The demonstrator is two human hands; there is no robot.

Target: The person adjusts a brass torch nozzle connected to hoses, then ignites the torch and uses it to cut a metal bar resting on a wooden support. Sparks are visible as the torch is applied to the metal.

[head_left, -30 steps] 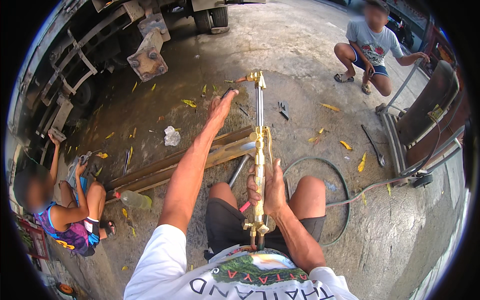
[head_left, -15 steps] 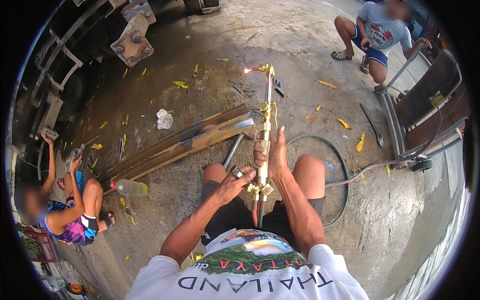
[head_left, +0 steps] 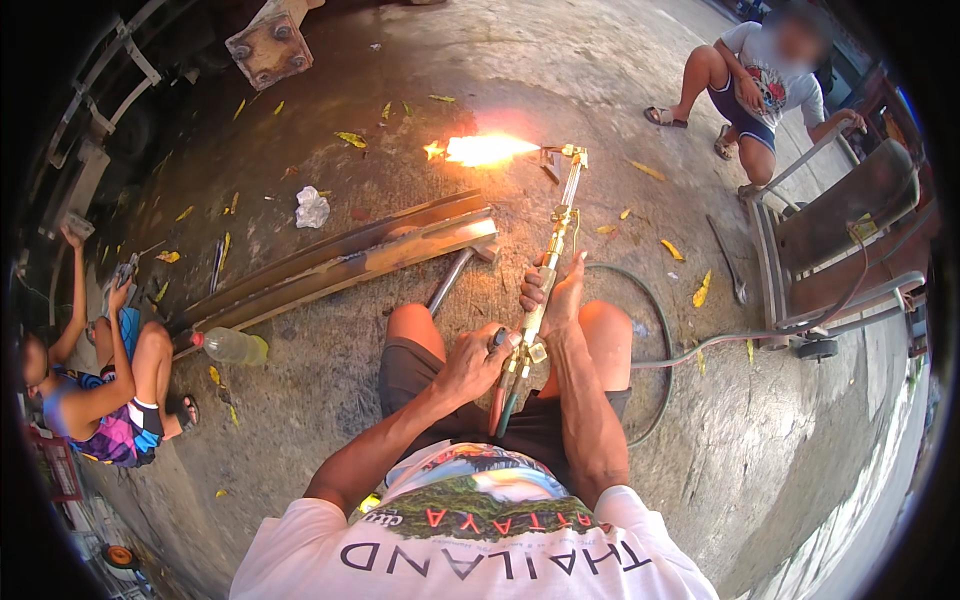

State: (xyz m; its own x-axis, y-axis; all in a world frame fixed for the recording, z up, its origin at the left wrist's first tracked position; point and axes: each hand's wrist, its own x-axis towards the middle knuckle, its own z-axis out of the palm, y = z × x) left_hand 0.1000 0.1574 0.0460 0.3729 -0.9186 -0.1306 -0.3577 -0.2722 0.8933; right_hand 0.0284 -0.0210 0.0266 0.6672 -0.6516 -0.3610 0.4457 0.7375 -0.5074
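A brass cutting torch points up and away from me, its head turned left. A large bright orange flame shoots leftward from its tip. My right hand is closed around the torch handle, thumb pointing up along it. My left hand is closed with a small dark cylindrical object, perhaps a lighter, between its fingers. Those fingertips reach the brass valves at the torch's lower end. Red and green hoses run down from there between my thighs.
Rusty steel beams lie on the concrete at left, with a hammer and plastic bottle beside them. One person sits left; another squats far right near a wheeled cart. A hose loops at right.
The small flame has grown into a long bright blaze. The torch head has tilted to the right. My left hand has moved in against the valves, still holding the small dark object.
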